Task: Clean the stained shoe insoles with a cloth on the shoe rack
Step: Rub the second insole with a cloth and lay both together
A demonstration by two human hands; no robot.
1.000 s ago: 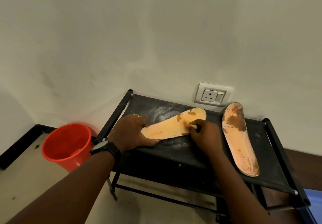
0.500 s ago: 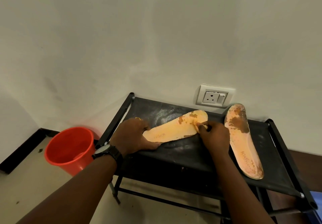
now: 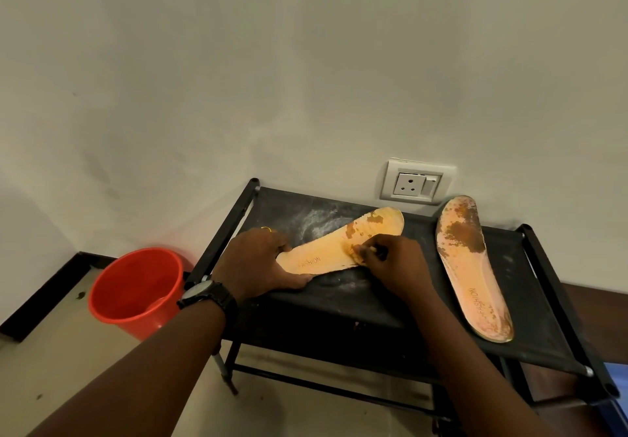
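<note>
Head view; black metal-framed shoe rack with a dark fabric top (image 3: pixel 339 311) stands against a pale wall; white powdery smears (image 3: pixel 319 222) mark the fabric toward the back left.

First pale orange foam insole (image 3: pixel 326 253), printed FASHION, lies flat on the rack's left half, heel toward the left, toe angled toward the wall; brown stains sit on the toe half.

Left-hand grip (image 3: pixel 258 263): closed around the heel end of this insole, thumb along the near edge, fingers curled over the far edge; black wristwatch (image 3: pixel 207 297) on the wrist; thin yellow ring (image 3: pixel 266 229) on one finger.

Right-hand grip (image 3: pixel 394 263): fingers curled, pinching a small pale wad (image 3: pixel 356 250) and pressing it on the insole's stained middle; too little of the wad shows to tell its material.

Second pale orange foam insole (image 3: pixel 472 266), same print, lies on the rack's right half, toe toward the wall, heel toward the front edge; heavy brown staining over the toe half, specks at the heel; neither grip touches it.

White wall socket with switch (image 3: pixel 416 182) sits above the rack's back edge, between the two toes; red plastic bucket (image 3: pixel 136 294) stands on the floor just left of the rack.
</note>
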